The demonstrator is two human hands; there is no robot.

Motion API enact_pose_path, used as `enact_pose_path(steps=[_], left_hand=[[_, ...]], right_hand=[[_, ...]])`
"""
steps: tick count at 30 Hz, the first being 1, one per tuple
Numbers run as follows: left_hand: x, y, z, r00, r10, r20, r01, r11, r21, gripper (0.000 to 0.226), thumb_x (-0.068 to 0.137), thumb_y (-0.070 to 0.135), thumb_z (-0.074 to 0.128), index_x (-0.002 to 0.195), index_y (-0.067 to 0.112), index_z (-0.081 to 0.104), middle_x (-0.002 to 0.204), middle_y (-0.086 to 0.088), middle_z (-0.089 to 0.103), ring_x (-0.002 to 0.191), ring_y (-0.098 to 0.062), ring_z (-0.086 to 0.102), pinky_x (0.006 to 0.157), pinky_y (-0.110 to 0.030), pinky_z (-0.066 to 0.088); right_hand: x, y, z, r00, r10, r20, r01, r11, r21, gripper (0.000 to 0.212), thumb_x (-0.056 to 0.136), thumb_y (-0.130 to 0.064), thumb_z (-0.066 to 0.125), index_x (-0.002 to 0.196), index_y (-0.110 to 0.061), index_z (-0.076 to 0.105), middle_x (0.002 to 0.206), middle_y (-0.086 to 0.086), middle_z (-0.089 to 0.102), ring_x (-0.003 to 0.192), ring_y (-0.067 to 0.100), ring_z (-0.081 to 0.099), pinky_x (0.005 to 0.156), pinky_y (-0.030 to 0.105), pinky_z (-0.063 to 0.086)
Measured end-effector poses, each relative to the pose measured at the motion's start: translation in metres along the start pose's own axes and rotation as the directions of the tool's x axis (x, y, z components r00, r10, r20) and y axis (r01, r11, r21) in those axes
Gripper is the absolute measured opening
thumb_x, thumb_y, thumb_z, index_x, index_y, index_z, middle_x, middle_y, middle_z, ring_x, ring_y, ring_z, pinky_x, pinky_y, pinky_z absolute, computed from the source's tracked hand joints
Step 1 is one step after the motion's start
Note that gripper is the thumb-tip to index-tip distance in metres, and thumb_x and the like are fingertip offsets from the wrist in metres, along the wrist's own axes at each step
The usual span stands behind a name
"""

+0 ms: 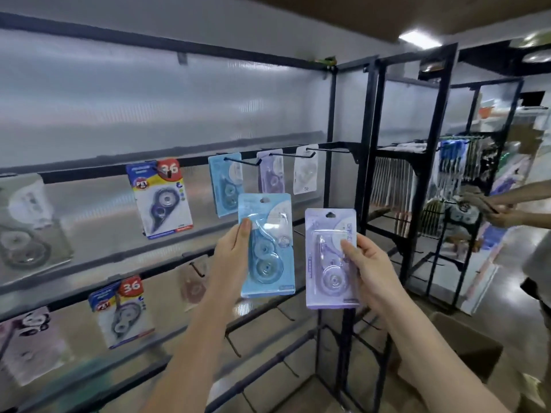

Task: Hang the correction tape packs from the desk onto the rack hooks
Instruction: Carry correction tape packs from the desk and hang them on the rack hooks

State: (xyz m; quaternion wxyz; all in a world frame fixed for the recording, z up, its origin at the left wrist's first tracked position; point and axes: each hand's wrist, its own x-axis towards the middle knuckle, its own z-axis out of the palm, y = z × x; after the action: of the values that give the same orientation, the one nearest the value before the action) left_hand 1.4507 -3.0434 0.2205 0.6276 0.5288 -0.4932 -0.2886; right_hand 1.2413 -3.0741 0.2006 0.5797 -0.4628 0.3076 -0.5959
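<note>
left hand [231, 248] one blue pack [266, 245], right hand [368, 265] one purple pack [331, 259]

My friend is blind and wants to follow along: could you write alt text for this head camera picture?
A person's left hand holds a light blue carded correction tape pack and the right hand a pale purple carded pack, both raised before a black metal display rack. Matching blue, purple and white packs already hang on its hooks.
</note>
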Motion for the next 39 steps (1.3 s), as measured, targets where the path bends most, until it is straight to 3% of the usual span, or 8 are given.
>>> enact_pose_path(steps=[3,6,9,16,23,29,34,39], left_hand=[[0.041,0.006,0.012,0.995,0.080,-0.061,-0.080,0.997,0.001,0.033,0.099,0.037,0.040,0.087,0.018,0.063,0.081,0.000,0.071,0.075,-0.015,0.069,0.068,-0.026,0.057],[0.074,0.006,0.022,0.986,0.119,-0.117,-0.122,0.992,-0.017,0.031,0.099,0.037,0.041,0.086,0.019,0.063,0.090,-0.012,0.072,0.084,-0.028,0.070,0.075,-0.042,0.058],[0.091,0.006,0.030,0.974,0.129,-0.184,-0.135,0.991,-0.023,0.028,0.097,0.038,0.042,0.086,0.022,0.063,0.088,-0.007,0.073,0.084,-0.028,0.071,0.075,-0.047,0.058],[0.097,0.014,0.049,0.924,0.180,-0.337,-0.171,0.984,0.057,0.037,0.085,0.050,0.044,0.083,0.016,0.061,0.088,-0.025,0.068,0.083,-0.049,0.064,0.070,-0.060,0.052],[0.103,0.009,0.063,0.843,0.200,-0.499,-0.119,0.975,0.190,0.031,0.097,0.041,0.041,0.083,0.024,0.063,0.081,-0.002,0.071,0.072,-0.016,0.070,0.062,-0.030,0.056],[0.099,-0.001,0.068,0.802,0.156,-0.576,-0.061,0.982,0.181,0.032,0.098,0.043,0.040,0.089,0.026,0.065,0.087,0.001,0.074,0.081,-0.014,0.071,0.072,-0.032,0.057],[0.133,-0.004,0.059,0.807,0.142,-0.573,-0.021,0.977,0.212,0.035,0.100,0.038,0.039,0.081,0.015,0.057,0.070,0.005,0.066,0.055,0.004,0.063,0.049,-0.012,0.047],[0.178,-0.013,0.042,0.819,0.122,-0.560,0.041,0.962,0.269,0.032,0.101,0.038,0.037,0.081,0.021,0.055,0.079,0.005,0.063,0.071,-0.007,0.064,0.053,-0.013,0.049]], right_hand=[[0.052,-0.003,0.001,0.998,-0.040,0.042,0.041,0.999,-0.007,0.019,0.096,-0.008,0.048,0.108,-0.011,0.063,0.090,0.007,0.075,0.074,0.018,0.071,0.061,0.029,0.058],[0.093,-0.004,-0.002,0.993,-0.071,0.091,0.074,0.997,-0.026,0.019,0.096,-0.010,0.050,0.106,-0.014,0.065,0.094,0.008,0.074,0.078,0.019,0.071,0.067,0.031,0.059],[0.127,-0.002,-0.006,0.992,-0.058,0.114,0.061,0.998,-0.024,0.019,0.095,-0.011,0.051,0.105,-0.015,0.066,0.097,0.011,0.074,0.080,0.022,0.071,0.073,0.036,0.058],[0.183,0.000,-0.018,0.973,-0.018,0.229,0.007,0.999,0.051,0.021,0.088,-0.014,0.056,0.107,-0.011,0.066,0.096,0.008,0.074,0.077,0.019,0.071,0.063,0.030,0.058],[0.215,-0.006,-0.040,0.911,0.046,0.410,-0.070,0.997,0.043,0.029,0.084,-0.019,0.057,0.111,-0.012,0.065,0.100,0.009,0.074,0.080,0.020,0.072,0.061,0.029,0.058],[0.228,0.000,-0.049,0.865,0.072,0.497,-0.126,0.989,0.076,0.041,0.070,-0.027,0.066,0.109,-0.014,0.067,0.103,0.009,0.073,0.085,0.021,0.072,0.064,0.029,0.058],[0.232,0.008,-0.046,0.838,0.092,0.538,-0.167,0.982,0.092,0.070,0.047,-0.045,0.090,0.107,-0.014,0.070,0.106,0.013,0.072,0.088,0.024,0.072,0.064,0.032,0.058],[0.232,0.006,-0.043,0.835,0.122,0.536,-0.196,0.977,0.084,0.041,0.076,-0.023,0.064,0.115,-0.012,0.065,0.107,0.012,0.072,0.088,0.024,0.071,0.067,0.034,0.060]])
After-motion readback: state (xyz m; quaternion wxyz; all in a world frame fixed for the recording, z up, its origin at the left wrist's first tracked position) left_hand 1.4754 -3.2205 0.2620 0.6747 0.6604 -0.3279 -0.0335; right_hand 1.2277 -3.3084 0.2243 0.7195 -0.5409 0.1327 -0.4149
